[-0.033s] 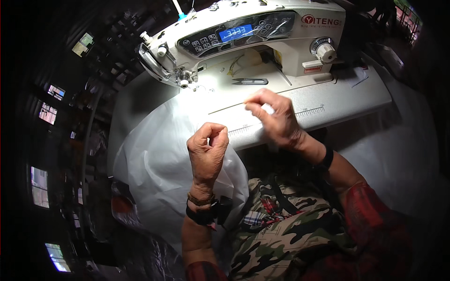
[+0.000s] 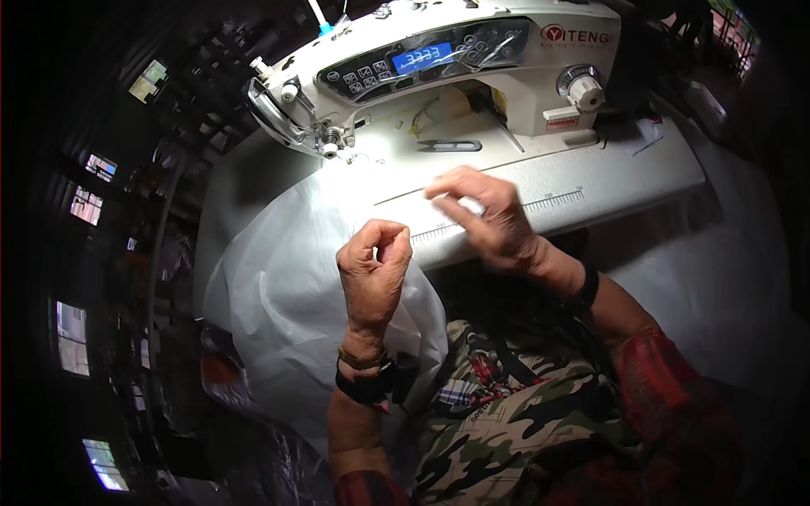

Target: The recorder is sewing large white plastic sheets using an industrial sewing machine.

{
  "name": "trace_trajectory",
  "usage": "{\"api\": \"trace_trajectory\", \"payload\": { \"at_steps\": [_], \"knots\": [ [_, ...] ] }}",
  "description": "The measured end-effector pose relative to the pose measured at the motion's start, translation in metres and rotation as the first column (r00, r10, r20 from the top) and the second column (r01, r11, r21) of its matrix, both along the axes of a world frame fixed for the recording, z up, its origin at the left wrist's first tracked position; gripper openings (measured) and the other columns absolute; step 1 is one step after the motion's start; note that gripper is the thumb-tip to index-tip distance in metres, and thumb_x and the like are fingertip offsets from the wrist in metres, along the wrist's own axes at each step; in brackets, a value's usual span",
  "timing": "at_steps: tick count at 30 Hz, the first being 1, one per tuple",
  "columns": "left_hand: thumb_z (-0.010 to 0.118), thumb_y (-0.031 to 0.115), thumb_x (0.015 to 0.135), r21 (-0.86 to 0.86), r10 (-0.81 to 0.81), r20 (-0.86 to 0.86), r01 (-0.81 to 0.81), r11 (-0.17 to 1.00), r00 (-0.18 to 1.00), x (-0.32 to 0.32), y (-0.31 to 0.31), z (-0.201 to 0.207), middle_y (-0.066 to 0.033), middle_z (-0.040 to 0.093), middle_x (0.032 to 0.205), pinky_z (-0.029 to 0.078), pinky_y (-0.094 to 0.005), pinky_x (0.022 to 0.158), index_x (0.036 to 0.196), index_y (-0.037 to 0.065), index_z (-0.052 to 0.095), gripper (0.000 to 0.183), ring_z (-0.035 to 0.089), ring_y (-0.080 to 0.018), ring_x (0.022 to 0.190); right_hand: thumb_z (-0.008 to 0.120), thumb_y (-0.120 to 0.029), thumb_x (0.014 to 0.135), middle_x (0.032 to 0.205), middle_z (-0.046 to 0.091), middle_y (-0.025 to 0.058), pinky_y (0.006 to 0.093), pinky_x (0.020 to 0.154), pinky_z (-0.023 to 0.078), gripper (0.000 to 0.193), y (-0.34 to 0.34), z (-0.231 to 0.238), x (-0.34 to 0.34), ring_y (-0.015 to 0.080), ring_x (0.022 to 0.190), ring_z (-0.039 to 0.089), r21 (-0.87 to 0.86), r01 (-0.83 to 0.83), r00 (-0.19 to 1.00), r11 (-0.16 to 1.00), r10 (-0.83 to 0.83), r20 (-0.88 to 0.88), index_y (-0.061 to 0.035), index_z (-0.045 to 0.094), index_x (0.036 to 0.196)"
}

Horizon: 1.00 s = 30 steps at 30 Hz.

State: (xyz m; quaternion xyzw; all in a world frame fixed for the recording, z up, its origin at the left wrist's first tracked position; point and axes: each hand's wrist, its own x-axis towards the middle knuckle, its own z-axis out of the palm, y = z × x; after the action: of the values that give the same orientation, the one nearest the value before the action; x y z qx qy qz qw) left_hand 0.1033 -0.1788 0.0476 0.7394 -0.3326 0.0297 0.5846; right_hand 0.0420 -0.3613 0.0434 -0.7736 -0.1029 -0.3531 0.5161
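The white sheet [image 2: 274,274] hangs off the worktop [image 2: 629,175]. Above it, the left hand [image 2: 371,274] is pinched; I can't tell if it holds anything. The blurry right hand [image 2: 499,221] has finger and thumb apart. Snips [image 2: 450,146] lie by the sewing machine [image 2: 506,80].

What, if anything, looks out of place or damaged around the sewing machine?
Nothing looks spilled or plainly damaged. Only mildly untidy: the snips lie loose under the sewing machine's arm, and the white sheet is creased beside the left hand. Neither seems alarming.
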Motion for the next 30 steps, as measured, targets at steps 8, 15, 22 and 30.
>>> {"api": "trace_trajectory", "payload": {
  "at_steps": [8,15,22,30],
  "knots": [
    [0.067,-0.001,0.087,0.03,0.007,-0.001,-0.007,1.0,1.0,-0.002,0.003,0.004,0.0044,0.051,0.068,0.034,-0.0203,0.055,0.085,-0.001,0.063,0.005,0.04,-0.003,0.061,0.059,-0.005,0.089,0.081,0.057,0.0121,0.0356,0.07,0.048,0.007,0.004,-0.009,0.006,0.0284,0.076,0.059,-0.296,-0.085,0.996,0.951,0.081,-0.026,0.0003,0.058,0.094],
    [0.067,-0.002,0.087,-0.083,-0.032,0.021,0.033,0.996,0.999,-0.006,0.005,0.01,0.0018,0.055,0.072,0.038,-0.0208,0.061,0.086,-0.002,0.065,0.003,0.045,-0.0054,0.066,0.058,-0.008,0.091,0.077,0.057,0.0109,0.0325,0.071,0.047,0.011,-0.019,-0.008,0.008,0.0223,0.074,0.058,-0.139,0.024,0.993,0.99,-0.04,-0.113,0.0026,0.059,0.093],
    [0.067,-0.005,0.082,-0.337,-0.21,-0.032,0.188,0.923,0.977,-0.004,0.021,0.017,-0.0016,0.058,0.075,0.041,-0.0276,0.081,0.085,-0.001,0.066,0.005,0.049,-0.0114,0.074,0.055,-0.012,0.094,0.074,0.059,0.0091,0.0306,0.063,0.047,0.014,-0.024,-0.028,0.008,0.0159,0.065,0.057,0.054,0.144,0.952,0.988,-0.123,-0.282,0.0006,0.06,0.092],
    [0.068,0.0,0.075,-0.45,-0.341,0.016,0.311,0.837,0.94,0.014,0.048,0.018,-0.0002,0.053,0.063,0.044,-0.0411,0.085,0.08,0.004,0.068,0.006,0.047,-0.0135,0.06,0.064,-0.007,0.087,0.119,0.06,0.0157,0.0386,0.092,0.047,0.025,-0.057,-0.005,0.041,0.0317,0.104,0.058,-0.738,0.15,0.894,0.658,-0.41,-0.183,0.0006,0.061,0.11]
  ]
}}
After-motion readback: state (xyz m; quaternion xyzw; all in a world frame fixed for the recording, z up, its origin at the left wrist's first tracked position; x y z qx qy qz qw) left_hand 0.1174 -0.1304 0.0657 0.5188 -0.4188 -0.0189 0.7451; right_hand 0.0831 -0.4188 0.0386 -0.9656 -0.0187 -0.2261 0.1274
